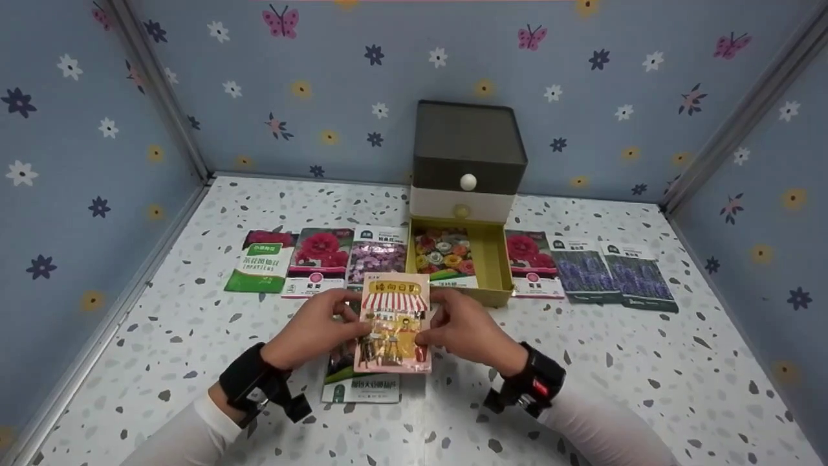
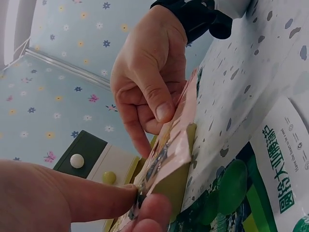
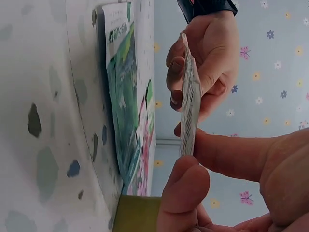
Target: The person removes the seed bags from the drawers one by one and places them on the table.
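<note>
A pink seed packet [image 1: 392,323] with a striped awning picture is held up between both hands. My left hand [image 1: 320,327] pinches its left edge between thumb and fingers, and my right hand [image 1: 475,333] pinches the right edge. In the right wrist view the packet [image 3: 189,96] appears nearly edge-on, clear of the table. Beneath it on the table lies a dark green seed packet [image 1: 362,388], partly hidden. Just beyond the hands, the open bottom drawer [image 1: 491,259] of a small box holds a seed packet with multicoloured roses [image 1: 446,252].
The three-tier drawer box [image 1: 469,136] stands at the back, its upper two drawers closed. Left of it lie a green impatiens packet [image 1: 262,262], a red-flower packet [image 1: 318,259] and a purple-flower packet [image 1: 377,255]. Another red-flower packet [image 1: 533,262] and two lavender packets [image 1: 588,272] lie right.
</note>
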Demonstrator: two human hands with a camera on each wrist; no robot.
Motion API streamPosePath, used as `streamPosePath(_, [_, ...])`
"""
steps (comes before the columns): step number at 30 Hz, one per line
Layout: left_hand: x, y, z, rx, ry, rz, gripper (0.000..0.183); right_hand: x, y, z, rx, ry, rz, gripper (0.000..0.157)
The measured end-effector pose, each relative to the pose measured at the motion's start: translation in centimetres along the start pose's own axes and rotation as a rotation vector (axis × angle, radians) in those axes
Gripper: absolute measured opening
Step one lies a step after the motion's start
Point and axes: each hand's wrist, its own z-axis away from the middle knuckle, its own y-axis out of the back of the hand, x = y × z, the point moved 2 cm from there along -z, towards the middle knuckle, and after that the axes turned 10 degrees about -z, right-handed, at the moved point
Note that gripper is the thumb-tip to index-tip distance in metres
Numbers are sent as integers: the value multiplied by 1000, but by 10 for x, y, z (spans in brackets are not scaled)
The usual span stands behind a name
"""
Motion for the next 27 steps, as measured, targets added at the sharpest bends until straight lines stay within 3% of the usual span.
streamPosePath(12, [2,9,17,-107,10,-22,70,7,-13,9,-108,-36,-44,81])
streamPosePath(20, [-2,2,14,-146,14,-27,70,16,-12,8,-121,-81,-58,74])
streamPosePath(27, [-2,-6,7,-151,10,-103,68,26,-10,7,-112,-168,-73,69])
